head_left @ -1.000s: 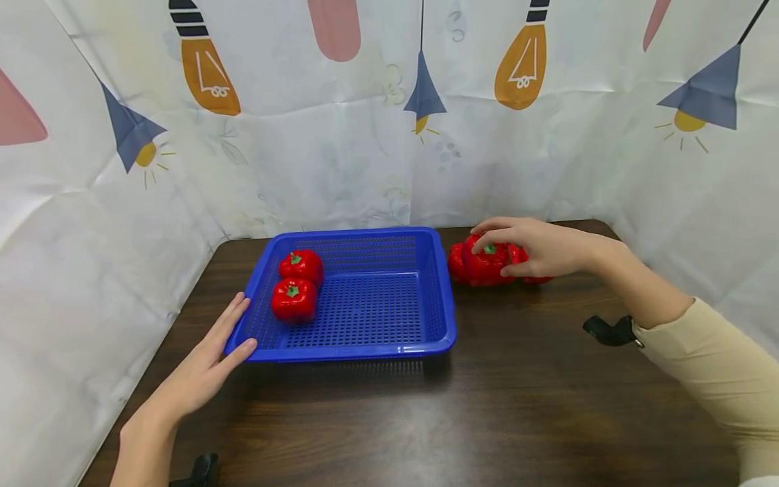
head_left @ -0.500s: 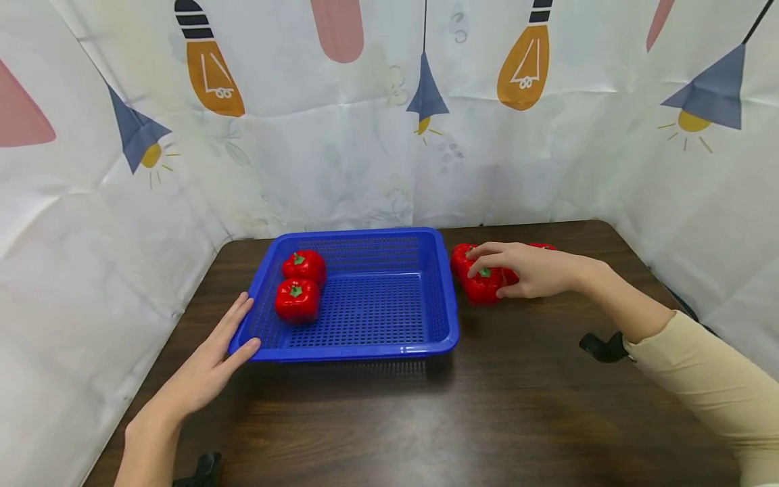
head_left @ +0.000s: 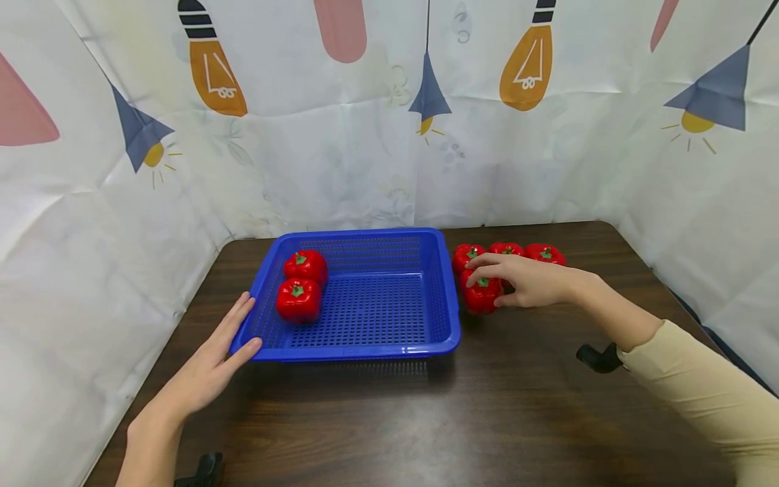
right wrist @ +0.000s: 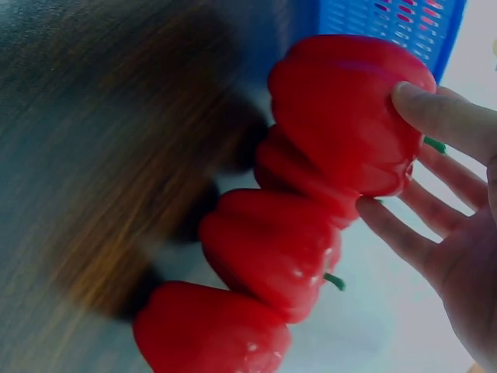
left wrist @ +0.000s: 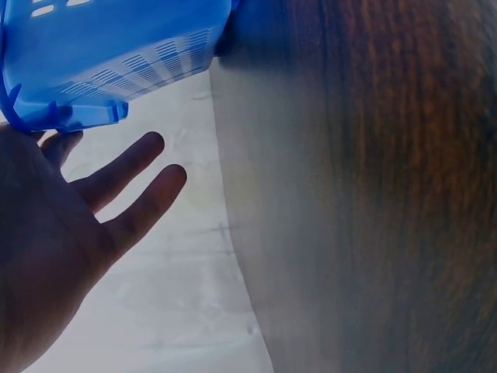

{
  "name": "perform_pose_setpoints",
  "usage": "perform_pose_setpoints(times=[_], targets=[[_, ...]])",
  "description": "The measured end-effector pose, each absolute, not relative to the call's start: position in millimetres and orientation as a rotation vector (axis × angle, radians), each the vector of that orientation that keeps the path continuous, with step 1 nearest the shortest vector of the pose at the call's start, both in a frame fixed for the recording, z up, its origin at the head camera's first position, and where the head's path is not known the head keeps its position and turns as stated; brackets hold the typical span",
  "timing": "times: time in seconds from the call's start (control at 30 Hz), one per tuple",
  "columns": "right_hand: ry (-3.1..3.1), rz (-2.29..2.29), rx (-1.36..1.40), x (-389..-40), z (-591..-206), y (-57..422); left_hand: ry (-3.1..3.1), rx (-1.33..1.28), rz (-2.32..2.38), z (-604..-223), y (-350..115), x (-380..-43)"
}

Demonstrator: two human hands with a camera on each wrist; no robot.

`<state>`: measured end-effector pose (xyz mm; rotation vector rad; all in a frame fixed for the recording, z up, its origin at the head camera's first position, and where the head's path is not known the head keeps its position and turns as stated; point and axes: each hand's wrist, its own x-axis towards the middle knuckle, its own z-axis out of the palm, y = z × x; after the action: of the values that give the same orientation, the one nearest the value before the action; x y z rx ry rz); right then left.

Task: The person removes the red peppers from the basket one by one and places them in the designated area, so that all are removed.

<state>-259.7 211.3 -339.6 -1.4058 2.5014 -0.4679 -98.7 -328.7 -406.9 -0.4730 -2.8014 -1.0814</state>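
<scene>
My right hand point(head_left: 532, 281) grips a red bell pepper point(head_left: 481, 297) with a green stem, just right of the blue plastic basket point(head_left: 359, 352). In the right wrist view the thumb and fingers lie around this pepper point(right wrist: 349, 109), which sits in front of the others. My left hand point(head_left: 203, 372) touches the basket's near left corner with its fingers extended. The left wrist view shows that hand point(left wrist: 70, 233) below the basket's side wall point(left wrist: 140, 62). Inside the basket, at its left, two red bell peppers point(head_left: 298, 302) sit one behind the other.
Three more red bell peppers point(head_left: 544, 253) stand in a row at the back of the dark wooden table point(head_left: 389, 426), right of the basket. A white printed curtain point(head_left: 341, 162) closes off the back and sides.
My right hand has drawn the bell pepper toward me and slightly left, away from the row, so the peppers behind show more. The left hand stays at the basket's corner.
</scene>
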Motion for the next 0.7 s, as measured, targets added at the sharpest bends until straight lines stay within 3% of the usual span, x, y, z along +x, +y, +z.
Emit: perform_pose_setpoints(times=[0.7], targets=[[2.524,-0.457,-1.397,-262.6,-356.3,211.2,-2.806,-0.466,-1.089,-407.6,-328.7,-98.6]])
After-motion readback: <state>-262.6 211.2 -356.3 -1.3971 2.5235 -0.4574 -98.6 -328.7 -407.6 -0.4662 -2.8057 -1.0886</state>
